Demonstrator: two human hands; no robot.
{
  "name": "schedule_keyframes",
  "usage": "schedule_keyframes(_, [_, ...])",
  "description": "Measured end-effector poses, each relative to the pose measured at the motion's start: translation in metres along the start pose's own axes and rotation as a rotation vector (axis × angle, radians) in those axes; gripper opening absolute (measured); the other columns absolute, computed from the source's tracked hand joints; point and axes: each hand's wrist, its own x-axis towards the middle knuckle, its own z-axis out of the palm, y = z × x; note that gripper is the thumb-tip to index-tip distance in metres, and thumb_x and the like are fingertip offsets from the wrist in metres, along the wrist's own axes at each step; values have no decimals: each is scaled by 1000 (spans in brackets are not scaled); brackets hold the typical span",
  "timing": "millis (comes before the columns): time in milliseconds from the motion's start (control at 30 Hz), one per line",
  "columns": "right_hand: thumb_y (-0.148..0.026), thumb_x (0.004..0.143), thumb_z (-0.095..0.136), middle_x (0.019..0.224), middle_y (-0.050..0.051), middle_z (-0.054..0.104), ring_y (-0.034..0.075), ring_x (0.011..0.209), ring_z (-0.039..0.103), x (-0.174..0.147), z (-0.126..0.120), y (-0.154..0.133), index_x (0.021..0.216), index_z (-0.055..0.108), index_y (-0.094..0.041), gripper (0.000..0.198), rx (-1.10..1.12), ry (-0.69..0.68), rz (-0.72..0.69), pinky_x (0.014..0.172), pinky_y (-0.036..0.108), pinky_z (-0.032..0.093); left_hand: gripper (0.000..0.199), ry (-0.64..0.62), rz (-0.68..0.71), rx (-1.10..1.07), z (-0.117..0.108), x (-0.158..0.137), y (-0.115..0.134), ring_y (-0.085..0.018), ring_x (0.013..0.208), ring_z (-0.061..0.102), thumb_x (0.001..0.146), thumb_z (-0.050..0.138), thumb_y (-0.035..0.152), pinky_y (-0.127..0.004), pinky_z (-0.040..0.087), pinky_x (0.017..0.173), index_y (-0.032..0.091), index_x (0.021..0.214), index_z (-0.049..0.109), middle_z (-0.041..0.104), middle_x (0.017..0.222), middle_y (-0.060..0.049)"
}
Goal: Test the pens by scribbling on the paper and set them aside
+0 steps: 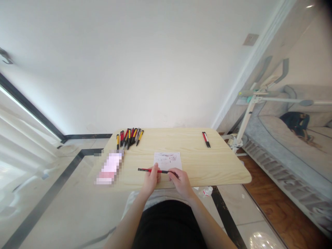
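A red and black pen (163, 171) lies level across both my hands, just above the near edge of a sheet of paper. My left hand (151, 179) is closed around its middle, thumb on top, and the black end sticks out to the left. At the other end, my right hand (182, 180) pinches the black part of the pen; its tip is partly hidden by the fingers. Under and beyond the hands, the white paper (167, 158) carries scribbled marks and short dark strokes.
On the wooden table (189, 155), several yellow, red and black pens (129, 137) lie heaped at the back left. Two pens (206, 139) lie side by side at the back right. A blurred pinkish, phone-shaped thing (110, 167) is at the left edge. A white wall stands behind.
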Motion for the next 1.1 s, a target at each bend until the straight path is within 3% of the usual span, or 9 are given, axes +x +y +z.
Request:
schedule_keyframes(267, [-32, 79, 51, 62, 2, 61, 14, 56, 53, -1, 2, 2, 89, 65, -18, 22, 15, 41, -17, 55, 24, 42, 48, -18, 19, -29, 0, 0, 0, -3, 32, 17, 72, 46, 54, -21, 13, 34, 20, 45, 25, 19, 37, 9])
schedule_keyframes(467, [-36, 74, 56, 63, 1, 60, 12, 54, 51, 3, 2, 4, 88, 64, -16, 26, 117, 0, 63, 50, 22, 40, 49, -46, 29, -46, -1, -1, 1, -3, 33, 15, 74, 45, 53, -21, 12, 35, 20, 45, 23, 18, 38, 9])
schedule_keyframes(700, [-43, 85, 37, 53, 1, 54, 11, 50, 49, 3, 2, -2, 61, 58, -16, 42, 54, -26, 48, 49, 21, 37, 48, -49, 18, -58, -2, -1, 0, -3, 33, 15, 74, 45, 51, -21, 12, 35, 20, 45, 23, 17, 38, 9])
schedule_keyframes(1100, [-40, 86, 37, 51, -1, 54, 12, 52, 50, 2, 2, 0, 60, 56, -17, 40, -47, -7, 0, 54, 21, 37, 48, -60, 29, -56, -1, -2, 0, -3, 33, 15, 75, 45, 50, -21, 10, 35, 20, 44, 24, 18, 38, 9])
